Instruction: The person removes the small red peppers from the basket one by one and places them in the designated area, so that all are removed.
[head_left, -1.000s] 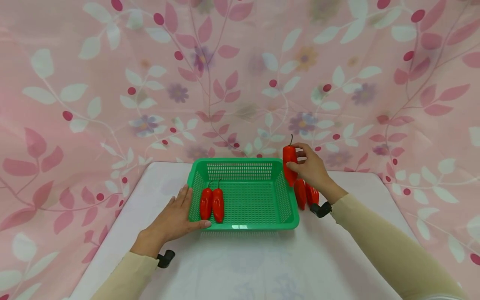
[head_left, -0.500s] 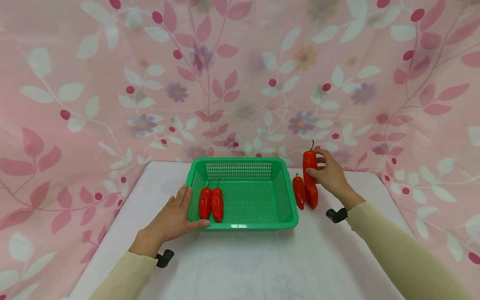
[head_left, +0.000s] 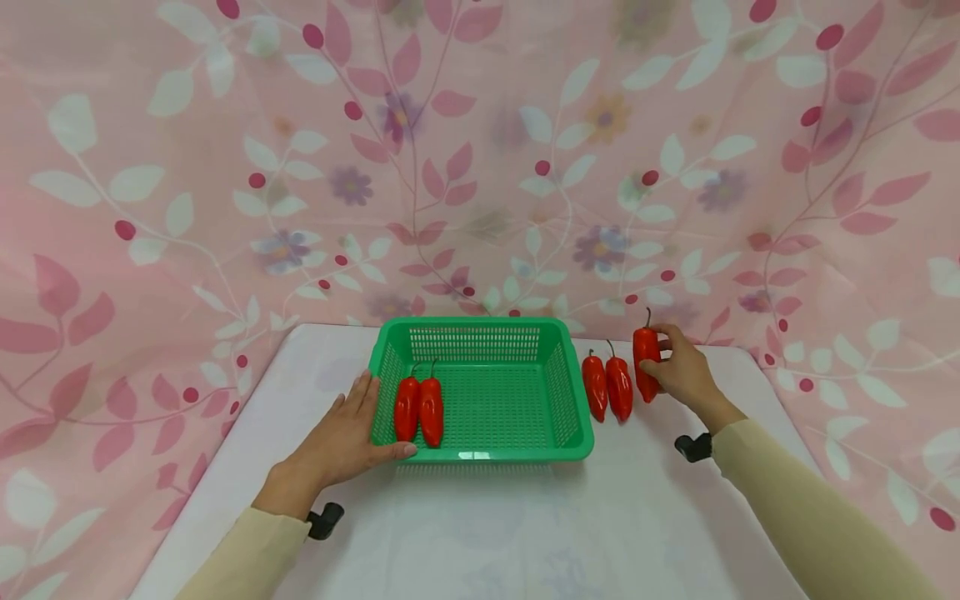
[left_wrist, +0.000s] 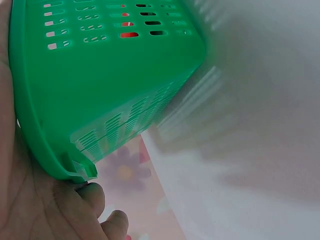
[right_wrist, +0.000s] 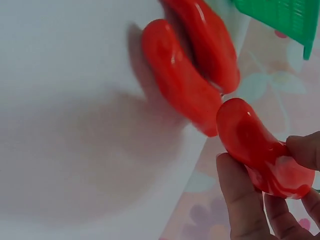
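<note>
My right hand [head_left: 681, 367] pinches a red chili pepper [head_left: 646, 364], stem upward, to the right of two more red peppers [head_left: 619, 388] lying side by side on the table. In the right wrist view, the thumb and fingers hold the pepper [right_wrist: 260, 145] around its body, apart from the other two. A green basket [head_left: 480, 455] stands at the middle, with two red peppers [head_left: 431, 412] inside along its left side. My left hand [head_left: 333, 442] rests with straight fingers against the basket's left rim and front corner. The left wrist view shows the palm touching the basket rim [left_wrist: 30, 135].
A white cloth covers the table [head_left: 495, 533]. Behind it hangs a pink floral curtain [head_left: 480, 167], close to the table's back edge. The basket's right wall stands just left of the two loose peppers.
The right hand has carried its pepper from the basket's right rim rightward and down, past the two loose peppers. The left hand and the basket have stayed in place.
</note>
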